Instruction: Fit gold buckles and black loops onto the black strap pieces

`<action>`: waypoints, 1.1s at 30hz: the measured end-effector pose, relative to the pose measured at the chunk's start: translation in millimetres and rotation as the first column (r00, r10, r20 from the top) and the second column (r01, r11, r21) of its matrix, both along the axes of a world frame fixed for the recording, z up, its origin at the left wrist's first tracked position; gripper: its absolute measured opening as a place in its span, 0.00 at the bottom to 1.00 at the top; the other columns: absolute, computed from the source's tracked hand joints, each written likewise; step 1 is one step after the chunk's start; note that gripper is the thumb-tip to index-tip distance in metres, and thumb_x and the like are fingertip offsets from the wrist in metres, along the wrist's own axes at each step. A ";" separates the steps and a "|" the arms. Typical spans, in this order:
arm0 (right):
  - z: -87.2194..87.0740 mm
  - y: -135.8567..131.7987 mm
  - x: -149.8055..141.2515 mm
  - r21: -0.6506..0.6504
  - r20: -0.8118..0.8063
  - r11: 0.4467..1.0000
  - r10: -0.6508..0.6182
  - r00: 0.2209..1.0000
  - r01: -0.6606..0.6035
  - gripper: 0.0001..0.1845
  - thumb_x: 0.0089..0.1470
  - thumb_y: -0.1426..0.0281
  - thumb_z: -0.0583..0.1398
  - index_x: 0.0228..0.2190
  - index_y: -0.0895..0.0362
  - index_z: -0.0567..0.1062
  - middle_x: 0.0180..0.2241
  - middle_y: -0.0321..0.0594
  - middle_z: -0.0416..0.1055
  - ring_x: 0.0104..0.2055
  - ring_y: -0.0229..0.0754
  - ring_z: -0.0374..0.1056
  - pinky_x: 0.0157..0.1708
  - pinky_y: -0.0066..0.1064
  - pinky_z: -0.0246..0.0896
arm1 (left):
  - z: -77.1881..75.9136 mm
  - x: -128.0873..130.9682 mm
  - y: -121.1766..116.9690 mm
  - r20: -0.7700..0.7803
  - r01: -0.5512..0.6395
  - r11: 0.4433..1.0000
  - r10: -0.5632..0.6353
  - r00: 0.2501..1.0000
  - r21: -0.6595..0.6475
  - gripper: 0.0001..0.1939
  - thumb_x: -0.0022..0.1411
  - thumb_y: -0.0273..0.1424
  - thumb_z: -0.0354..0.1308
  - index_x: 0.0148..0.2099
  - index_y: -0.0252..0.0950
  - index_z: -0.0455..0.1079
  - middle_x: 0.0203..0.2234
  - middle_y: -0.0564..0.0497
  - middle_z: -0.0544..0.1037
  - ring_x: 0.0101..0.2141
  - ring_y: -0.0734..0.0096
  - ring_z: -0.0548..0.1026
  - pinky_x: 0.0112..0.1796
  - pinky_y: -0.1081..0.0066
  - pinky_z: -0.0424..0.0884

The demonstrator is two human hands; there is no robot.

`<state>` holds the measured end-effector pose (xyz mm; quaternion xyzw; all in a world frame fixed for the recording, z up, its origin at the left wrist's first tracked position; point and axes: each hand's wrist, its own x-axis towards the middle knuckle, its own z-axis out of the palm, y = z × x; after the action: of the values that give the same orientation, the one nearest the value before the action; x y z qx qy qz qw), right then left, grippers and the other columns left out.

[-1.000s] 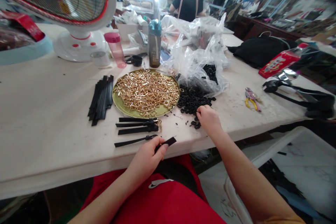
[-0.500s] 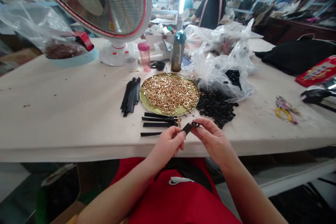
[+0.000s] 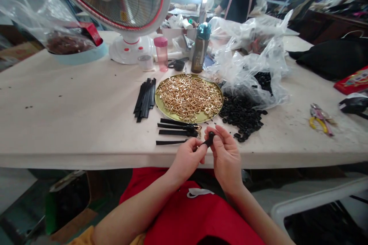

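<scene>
Right hand (image 3: 227, 157) swung more upright | left fingers (image 3: 202, 149) pinch black strip (image 3: 207, 142); right fingers (image 3: 225, 135) closed round its half-hidden, blurred tip (image 3: 211, 135)

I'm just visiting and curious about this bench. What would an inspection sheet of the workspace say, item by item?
Surface: cream tabletop, small dark specks toward its left.
Job's things: round olive-gold tray heaped with small gold metal fittings; fanned pile of flat black strips to its left; heap of small black pieces to its right.
Clutter: translucent pink bottle, dark bottle with teal lid, crumpled clear plastic bag, pliers with yellow and pink handles.
Hands: left hand and right hand both have fingers closed on one short black strip.
Cables: nothing seen.
Surroundings: white fan with red rim; person in dark top behind.
</scene>
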<state>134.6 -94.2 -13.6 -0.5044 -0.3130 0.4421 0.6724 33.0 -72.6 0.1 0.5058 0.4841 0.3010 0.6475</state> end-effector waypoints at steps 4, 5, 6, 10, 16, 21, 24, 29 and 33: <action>-1.5 0.0 2.6 0.011 0.267 1.000 -0.010 0.964 0.007 0.15 0.54 0.67 0.56 0.45 0.54 0.67 0.45 0.42 0.69 0.48 0.41 0.65 0.52 0.42 0.57 | 0.6 -7.5 9.0 -0.008 0.035 0.999 -0.035 0.999 -0.041 0.10 0.54 0.36 0.51 0.27 0.35 0.58 0.13 0.61 0.62 0.14 0.83 0.55 0.18 0.78 0.52; -2.4 -0.3 3.7 0.019 0.359 1.000 -0.016 0.933 0.010 0.15 0.54 0.68 0.56 0.45 0.54 0.67 0.45 0.42 0.69 0.48 0.41 0.64 0.52 0.42 0.56 | -0.8 -8.9 10.1 -0.034 0.027 0.999 -0.028 0.999 -0.023 0.09 0.54 0.36 0.50 0.27 0.35 0.59 0.13 0.60 0.62 0.14 0.83 0.56 0.19 0.78 0.53; -3.7 -0.4 4.9 0.024 0.431 1.000 -0.020 0.902 0.011 0.14 0.54 0.68 0.55 0.44 0.54 0.68 0.45 0.42 0.70 0.48 0.41 0.64 0.52 0.42 0.56 | -2.6 -9.8 10.6 -0.062 0.017 1.000 -0.016 0.998 0.006 0.09 0.54 0.35 0.50 0.27 0.35 0.59 0.13 0.60 0.62 0.16 0.82 0.57 0.20 0.78 0.54; -12.0 2.1 10.8 -0.056 0.387 0.998 -0.009 0.922 0.034 0.13 0.54 0.64 0.55 0.41 0.55 0.70 0.42 0.42 0.71 0.44 0.43 0.66 0.48 0.43 0.59 | -9.9 -9.7 10.4 -0.167 -0.004 0.993 0.023 0.986 0.116 0.09 0.55 0.35 0.50 0.28 0.35 0.62 0.15 0.59 0.63 0.19 0.79 0.62 0.23 0.77 0.58; -21.4 9.1 20.8 -0.219 0.201 0.976 0.051 0.978 -0.006 0.17 0.48 0.60 0.60 0.39 0.56 0.72 0.37 0.41 0.71 0.38 0.43 0.67 0.45 0.43 0.60 | -14.1 -8.3 15.9 -0.204 -0.006 0.991 0.033 0.978 0.132 0.09 0.56 0.35 0.49 0.29 0.35 0.63 0.16 0.59 0.63 0.20 0.79 0.62 0.23 0.77 0.58; -26.9 12.9 29.8 -0.266 -0.147 0.947 0.146 0.978 -0.182 0.15 0.43 0.63 0.65 0.34 0.55 0.72 0.34 0.37 0.71 0.35 0.38 0.68 0.44 0.36 0.62 | -16.7 -9.9 21.0 -0.284 0.039 0.988 0.006 0.959 0.152 0.09 0.56 0.35 0.49 0.31 0.35 0.65 0.17 0.58 0.64 0.20 0.78 0.62 0.24 0.76 0.57; -30.5 13.7 32.9 -0.282 -0.190 0.928 0.194 0.962 -0.243 0.13 0.43 0.63 0.65 0.30 0.56 0.72 0.31 0.35 0.71 0.34 0.35 0.67 0.43 0.32 0.62 | -18.1 -10.5 22.1 -0.334 0.077 0.974 -0.002 0.942 0.212 0.10 0.57 0.36 0.48 0.32 0.35 0.66 0.19 0.57 0.66 0.22 0.77 0.63 0.25 0.76 0.58; -29.7 10.6 35.4 -0.293 -0.094 0.931 0.199 0.976 -0.218 0.15 0.45 0.59 0.63 0.30 0.57 0.72 0.31 0.36 0.70 0.35 0.37 0.66 0.43 0.33 0.62 | -20.0 -12.5 20.8 -0.371 0.224 0.931 -0.107 0.922 0.288 0.10 0.59 0.35 0.47 0.35 0.36 0.68 0.24 0.56 0.70 0.26 0.75 0.66 0.30 0.75 0.60; -25.7 6.0 38.9 -0.319 0.161 0.935 0.212 0.964 -0.153 0.16 0.46 0.57 0.62 0.30 0.58 0.72 0.30 0.38 0.70 0.33 0.38 0.65 0.39 0.32 0.61 | -21.5 -15.0 17.6 -0.313 0.253 0.938 -0.173 0.934 0.236 0.10 0.58 0.34 0.47 0.34 0.36 0.67 0.22 0.57 0.68 0.24 0.77 0.65 0.28 0.77 0.59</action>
<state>173.5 -88.1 -39.2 -0.6108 -0.3505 0.4949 0.5091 17.9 -55.1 -21.4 0.6780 0.4689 0.2153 0.5235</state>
